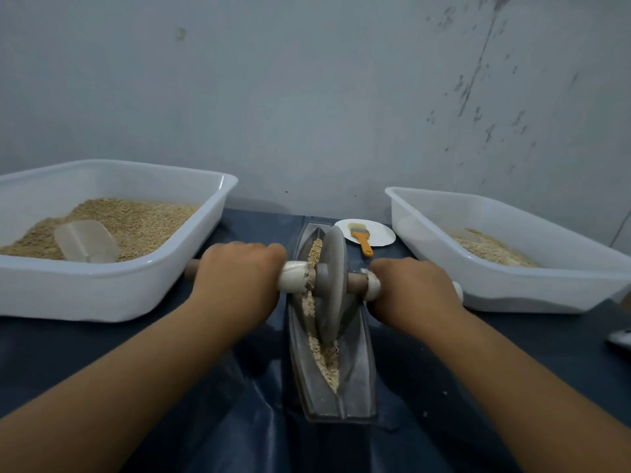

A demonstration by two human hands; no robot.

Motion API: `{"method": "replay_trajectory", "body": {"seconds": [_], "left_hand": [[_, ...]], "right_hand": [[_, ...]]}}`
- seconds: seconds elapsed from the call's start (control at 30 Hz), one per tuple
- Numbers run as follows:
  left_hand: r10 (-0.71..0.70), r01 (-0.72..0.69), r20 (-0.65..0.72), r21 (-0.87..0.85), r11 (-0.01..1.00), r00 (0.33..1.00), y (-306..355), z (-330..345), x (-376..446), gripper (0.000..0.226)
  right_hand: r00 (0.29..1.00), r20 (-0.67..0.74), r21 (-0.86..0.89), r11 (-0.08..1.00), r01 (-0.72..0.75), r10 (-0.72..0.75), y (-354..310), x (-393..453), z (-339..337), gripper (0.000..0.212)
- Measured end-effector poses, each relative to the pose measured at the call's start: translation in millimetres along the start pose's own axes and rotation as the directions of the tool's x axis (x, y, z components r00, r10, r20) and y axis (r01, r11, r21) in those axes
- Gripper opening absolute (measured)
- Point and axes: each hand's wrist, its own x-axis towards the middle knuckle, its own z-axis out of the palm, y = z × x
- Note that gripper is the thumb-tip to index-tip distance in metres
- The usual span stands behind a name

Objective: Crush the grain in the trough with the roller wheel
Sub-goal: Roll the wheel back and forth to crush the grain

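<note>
Both hands, left [239,281] and right [413,291], curl tight around the wooden axle of the grey stone roller wheel [333,281], which stands in the long grey boat-shaped trough [362,377]. The pale grain [326,360] nearest us looks broken up, but whole kernels remain beyond the wheel, so I'd judge the crushing partly done.

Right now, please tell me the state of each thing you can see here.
Roller wheel: upright in the trough.
Trough: holds grain along its groove.
Left hand: grips the left handle.
Right hand: grips the right handle.
Left tub: much grain, scoop lying in it.
Right tub: little grain.
Brush: lying on the plate.
</note>
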Motion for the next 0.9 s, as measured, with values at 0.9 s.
{"method": "replay_trajectory", "body": {"seconds": [0.9], "left_hand": [[-0.021,0.02,0.055,0.004,1.0,0.998,0,9,11,0.013]], "right_hand": [[0.999,-0.043,0.015,1.0,0.002,-0.002,-4,18,8,0.009]]}}
